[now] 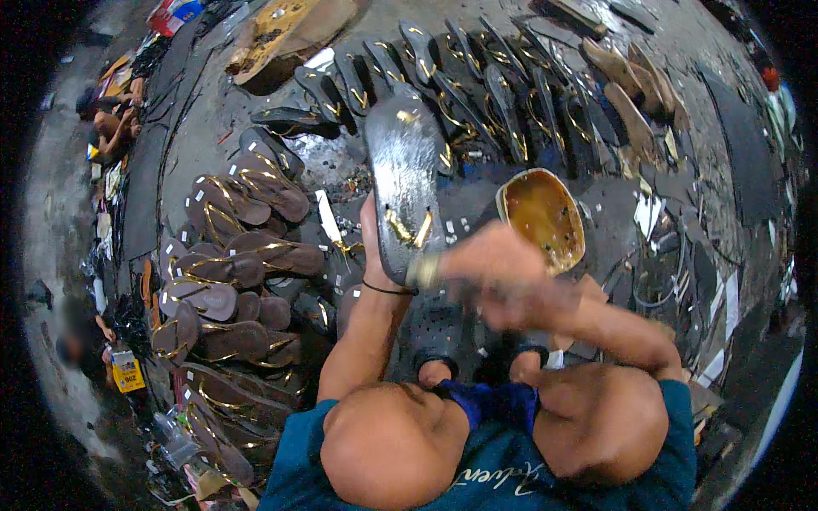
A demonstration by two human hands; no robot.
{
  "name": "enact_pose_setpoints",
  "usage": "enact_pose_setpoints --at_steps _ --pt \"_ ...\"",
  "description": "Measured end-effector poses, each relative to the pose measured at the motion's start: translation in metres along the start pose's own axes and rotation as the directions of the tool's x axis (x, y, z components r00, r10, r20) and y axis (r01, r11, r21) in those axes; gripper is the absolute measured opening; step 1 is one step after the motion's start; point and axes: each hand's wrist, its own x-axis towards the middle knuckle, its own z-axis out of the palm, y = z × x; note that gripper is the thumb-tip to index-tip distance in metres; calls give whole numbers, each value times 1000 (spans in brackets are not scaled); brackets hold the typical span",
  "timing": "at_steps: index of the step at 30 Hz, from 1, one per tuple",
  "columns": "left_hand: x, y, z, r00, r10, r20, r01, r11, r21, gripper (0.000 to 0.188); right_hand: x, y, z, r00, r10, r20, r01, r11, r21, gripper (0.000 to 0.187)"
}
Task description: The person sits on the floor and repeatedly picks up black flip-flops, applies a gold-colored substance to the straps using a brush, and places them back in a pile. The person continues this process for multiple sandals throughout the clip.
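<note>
My left hand [370, 234] grips a black flip-flop sole [404, 157] from its left edge and holds it up in front of my knees. The sole's face has a wet-looking shine, and gold strap pieces [411, 230] show on its lower half. My right hand [511, 272], blurred by motion, is closed around what looks like a brush [423, 271] with a pale yellowish end. That end meets the sole's lower tip. Just beyond the right hand sits a cut-down tub [502, 204] with amber, glue-like liquid inside.
Rows of black flip-flops with gold straps [503, 106] lie ahead. Brown ones [234, 264] are piled at the left. Brown soles [630, 94] and dark sheet scraps [737, 140] lie at the right. A wooden block [285, 38] is at the back; people sit at far left.
</note>
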Motion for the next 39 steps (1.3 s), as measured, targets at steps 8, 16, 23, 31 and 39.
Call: enact_pose_setpoints --at_steps 8,16,23,31,39 --pt "9 58 -42 899 394 -192 -356 912 205 42 -8 -9 24 898 31 438 -8 998 -55 62" --pt "66 89 -129 864 375 -336 -144 823 549 28 -43 6 10 786 601 143 -593 799 -96 21" --pt "130 59 -182 800 466 -377 -126 746 654 21 -65 2 -12 710 704 -31 -679 672 -297 21" --pt "82 195 -205 116 989 87 168 -106 980 55 -103 21 -34 561 781 -275 -820 569 -58 26" --pt "12 192 -129 458 873 -167 -404 372 836 32 -100 53 -61 564 689 -454 -824 437 -361 25"
